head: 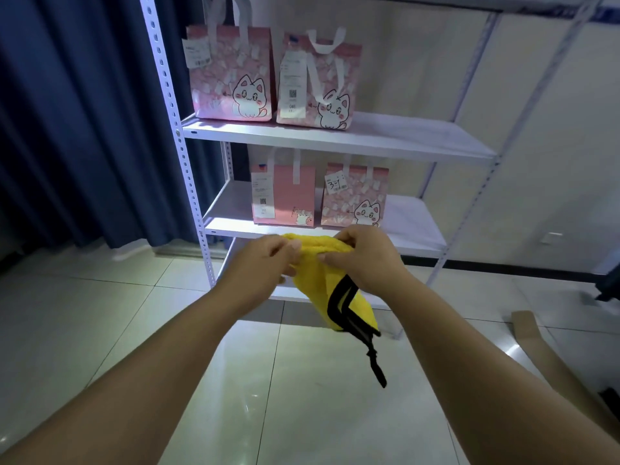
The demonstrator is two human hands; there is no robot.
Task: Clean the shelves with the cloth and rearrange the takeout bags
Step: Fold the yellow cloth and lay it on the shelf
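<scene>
Gripping the bunched yellow cloth [315,283] in my left hand [268,260] and right hand [362,256], just before the lower shelf [231,209], I fear its dangling black strap [342,307] could snag and topple the pink bags [285,199] standing there once wiping starts

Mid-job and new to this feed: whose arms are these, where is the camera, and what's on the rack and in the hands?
No machine here: the single picture comes from a camera worn on a person's head, looking forward and down, so the arms are that person's own. The left hand and right hand both grip a yellow cloth with black trim, in front of a white shelf rack. Two pink cat-print bags stand on the upper shelf, and two more pink bags on the lower shelf.
</scene>
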